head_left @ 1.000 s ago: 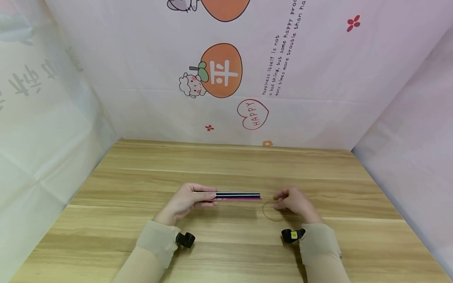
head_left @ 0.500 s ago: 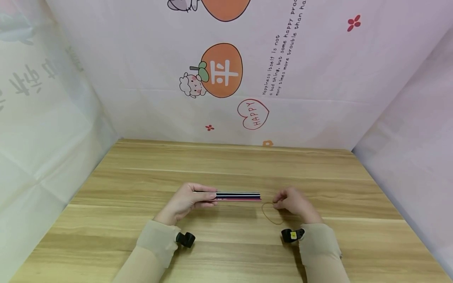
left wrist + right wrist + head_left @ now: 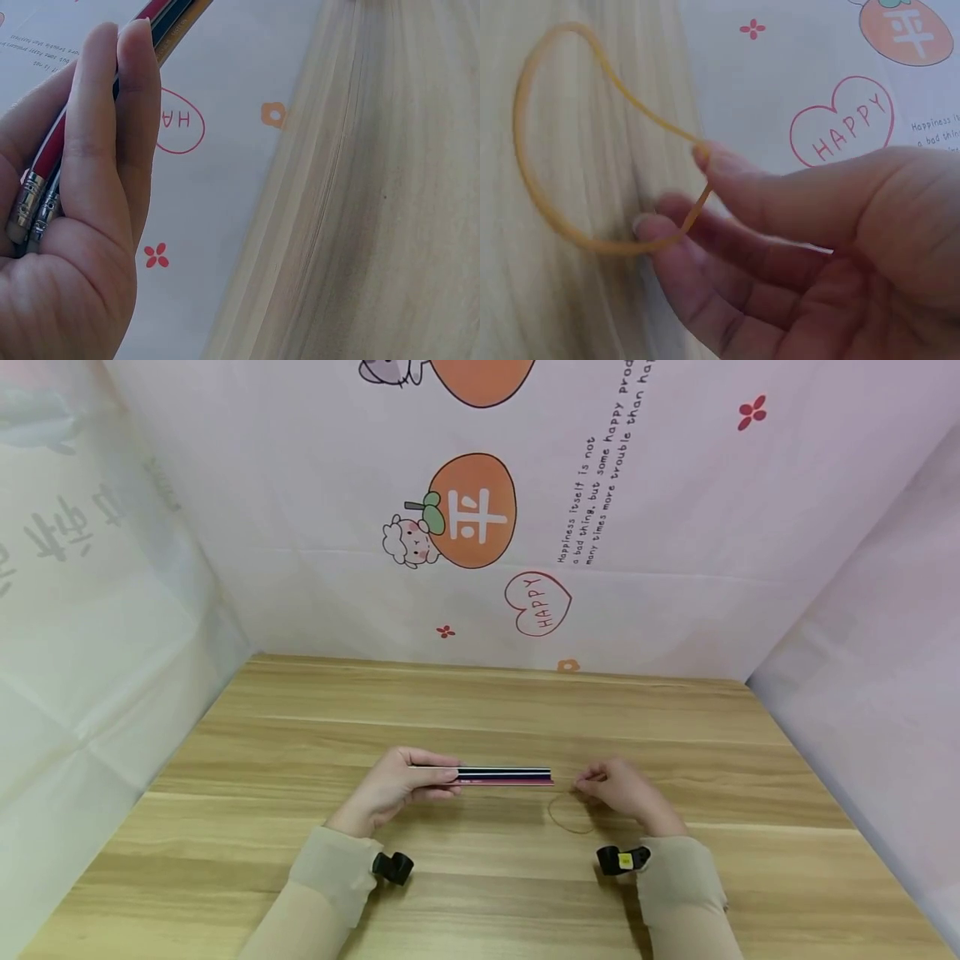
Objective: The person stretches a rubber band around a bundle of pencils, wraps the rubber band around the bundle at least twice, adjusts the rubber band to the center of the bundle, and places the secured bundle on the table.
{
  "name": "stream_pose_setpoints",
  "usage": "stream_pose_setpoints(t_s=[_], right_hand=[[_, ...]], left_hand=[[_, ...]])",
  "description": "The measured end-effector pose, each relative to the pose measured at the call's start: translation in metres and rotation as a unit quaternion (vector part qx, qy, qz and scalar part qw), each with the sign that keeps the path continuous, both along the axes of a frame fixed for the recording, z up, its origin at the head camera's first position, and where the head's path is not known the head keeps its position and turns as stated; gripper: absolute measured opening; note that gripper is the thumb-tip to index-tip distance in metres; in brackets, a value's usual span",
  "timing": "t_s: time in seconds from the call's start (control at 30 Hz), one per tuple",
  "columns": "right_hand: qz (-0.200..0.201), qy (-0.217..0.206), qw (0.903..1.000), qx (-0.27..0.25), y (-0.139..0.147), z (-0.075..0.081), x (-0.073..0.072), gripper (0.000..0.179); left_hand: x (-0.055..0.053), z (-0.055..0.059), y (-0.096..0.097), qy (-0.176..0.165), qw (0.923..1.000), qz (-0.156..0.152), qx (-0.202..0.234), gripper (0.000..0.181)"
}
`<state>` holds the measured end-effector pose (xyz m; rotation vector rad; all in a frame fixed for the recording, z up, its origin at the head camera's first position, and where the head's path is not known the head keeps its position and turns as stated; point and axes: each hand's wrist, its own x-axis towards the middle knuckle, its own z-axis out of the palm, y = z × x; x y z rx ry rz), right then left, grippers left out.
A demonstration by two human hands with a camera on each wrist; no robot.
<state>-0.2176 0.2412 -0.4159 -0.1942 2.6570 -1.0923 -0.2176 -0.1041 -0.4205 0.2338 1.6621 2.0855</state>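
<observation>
In the head view my left hand (image 3: pixel 393 785) grips a bundle of pencils (image 3: pixel 510 776), held level with their far ends pointing right. The left wrist view shows red and dark pencils (image 3: pixel 51 146) with metal ferrules and erasers near the palm; a yellowish one shows past the fingertips. My right hand (image 3: pixel 626 789) pinches a thin yellow rubber band (image 3: pixel 570 831) just right of the pencil ends, apart from them. Up close in the right wrist view, the band (image 3: pixel 521 142) hangs as a loose loop from the thumb and fingers.
Beneath both hands lies a wood-grain table (image 3: pixel 480 902). A white printed cloth (image 3: pixel 337 602) rises behind its back edge, and more white cloth hangs at the left and right sides. Each wrist wears a small black camera (image 3: pixel 393 868).
The rubber band's loop has shifted slightly left and changed shape as the right fingers adjust on it. My left hand and the pencils have stayed in place.
</observation>
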Motion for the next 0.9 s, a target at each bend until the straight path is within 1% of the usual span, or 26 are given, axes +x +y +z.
stream_pose_setpoints(t_s=[0.03,0.1,0.17,0.2,0.23,0.33,0.4,0.43,0.6,0.67,0.73,0.77,0.8,0.9], right_hand=[[0.000,-0.003,0.9999,-0.010,0.000,0.000,0.000,0.016],[0.002,-0.015,0.9986,-0.050,-0.001,0.002,-0.001,0.020],[0.012,-0.027,0.9927,-0.117,-0.002,0.005,-0.001,0.026],[0.016,-0.034,0.9870,-0.156,-0.002,0.007,-0.001,0.029],[0.024,-0.038,0.9783,-0.202,-0.002,0.009,-0.002,0.029],[0.043,-0.047,0.9413,-0.331,-0.002,0.013,-0.001,0.023],[0.048,-0.047,0.9177,-0.392,-0.004,0.014,-0.001,0.018],[0.052,-0.045,0.9068,-0.416,-0.005,0.013,-0.001,0.018],[0.053,-0.048,0.8695,-0.489,-0.015,0.015,-0.001,0.022],[0.056,-0.051,0.8582,-0.508,-0.018,0.016,-0.001,0.023],[0.058,-0.054,0.8491,-0.522,-0.020,0.017,-0.001,0.023],[0.057,-0.057,0.8464,-0.526,-0.021,0.017,-0.001,0.024],[0.056,-0.058,0.8456,-0.528,-0.021,0.018,-0.001,0.025],[0.038,-0.067,0.8459,-0.528,-0.022,0.019,0.000,0.028]], left_hand=[[0.000,0.000,0.000,0.000,1.0000,0.000,0.000,0.045],[0.001,0.000,-0.001,0.000,1.0000,0.000,0.000,0.044],[0.001,0.001,-0.001,-0.003,1.0000,0.001,-0.001,0.043],[0.001,0.001,-0.001,-0.004,1.0000,0.002,-0.001,0.042],[0.002,0.002,-0.001,-0.006,1.0000,0.002,-0.001,0.042],[0.002,0.003,-0.001,-0.008,1.0000,0.004,0.000,0.041],[0.001,0.002,-0.001,-0.007,1.0000,0.003,0.001,0.041],[0.001,0.002,-0.001,-0.006,1.0000,0.003,0.001,0.040],[0.001,0.002,0.000,-0.004,1.0000,0.000,0.000,0.040],[0.001,0.002,0.000,-0.003,1.0000,-0.001,-0.001,0.041],[0.001,0.002,-0.001,-0.002,1.0000,-0.001,-0.001,0.040],[0.001,0.002,-0.001,-0.002,1.0000,-0.001,-0.002,0.040],[0.001,0.002,0.000,-0.002,1.0000,0.000,-0.002,0.040],[0.002,0.002,0.000,-0.004,1.0000,0.002,-0.005,0.040]])
